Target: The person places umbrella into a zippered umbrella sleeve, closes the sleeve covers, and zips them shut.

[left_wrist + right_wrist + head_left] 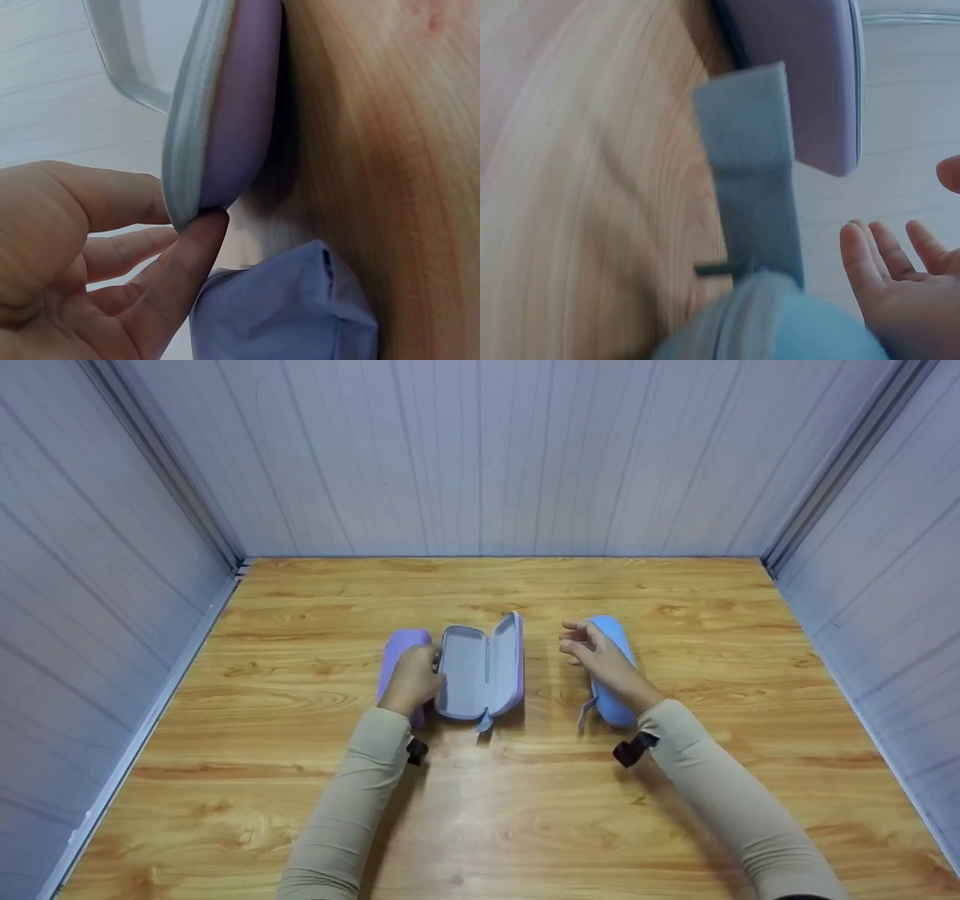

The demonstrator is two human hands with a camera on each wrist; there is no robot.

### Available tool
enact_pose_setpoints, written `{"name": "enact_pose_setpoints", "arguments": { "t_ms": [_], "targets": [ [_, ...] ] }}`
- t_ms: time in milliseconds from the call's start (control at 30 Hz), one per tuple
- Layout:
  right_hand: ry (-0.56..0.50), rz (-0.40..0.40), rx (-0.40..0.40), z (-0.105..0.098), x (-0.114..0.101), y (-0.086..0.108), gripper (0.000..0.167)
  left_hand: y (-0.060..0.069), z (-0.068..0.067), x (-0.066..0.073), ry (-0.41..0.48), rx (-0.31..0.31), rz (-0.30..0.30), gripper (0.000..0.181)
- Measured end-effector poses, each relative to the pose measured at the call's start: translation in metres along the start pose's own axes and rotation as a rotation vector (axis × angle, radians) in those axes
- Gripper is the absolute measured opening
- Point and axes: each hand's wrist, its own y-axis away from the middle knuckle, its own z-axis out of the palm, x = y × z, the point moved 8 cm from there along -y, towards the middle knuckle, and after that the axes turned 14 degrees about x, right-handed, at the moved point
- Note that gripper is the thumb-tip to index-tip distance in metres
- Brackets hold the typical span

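Note:
An open case (463, 671) with a pale grey lining and purple shell stands with its right half raised. The left hand (412, 679) is at its left edge; in the left wrist view, the fingers and thumb of that hand (112, 262) pinch the rim of the case (240, 105). The right hand (606, 664), fingers apart and slightly bent, is over a closed blue case (615, 711) and holds nothing. In the right wrist view, a grey strap (750, 150) extends from the blue case (810, 334), beside the right hand (915, 292).
A purple object (401, 649) lies left of the open case, partly behind the left hand; its folded end (277, 307) shows in the left wrist view. Pale panel walls (480, 457) border the wooden table (480, 825) at the back and sides.

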Motion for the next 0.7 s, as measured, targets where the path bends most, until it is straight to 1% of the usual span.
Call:
{"name": "enact_pose_setpoints", "arguments": {
  "t_ms": [100, 233, 400, 533, 700],
  "targets": [
    [-0.068, 0.071, -0.043, 0.011, 0.001, 0.0, 0.061, 0.0, 0.0, 0.001, -0.014, 0.008, 0.009, 0.02],
    [-0.156, 0.145, -0.103, 0.029, 0.005, -0.003, 0.069, 0.001, 0.001, 0.001, -0.045, 0.019, 0.024, 0.012],
    [-0.235, 0.217, -0.14, 0.052, 0.015, -0.004, 0.075, 0.002, 0.004, 0.0, -0.066, 0.011, 0.017, 0.01],
    [-0.296, 0.26, -0.161, 0.067, 0.022, -0.003, 0.073, 0.003, 0.007, 0.001, -0.055, 0.001, 0.012, 0.011],
    [-0.32, 0.282, -0.167, 0.077, 0.026, -0.003, 0.072, 0.004, 0.007, 0.002, -0.067, 0.017, 0.027, 0.01]
  ]
}}
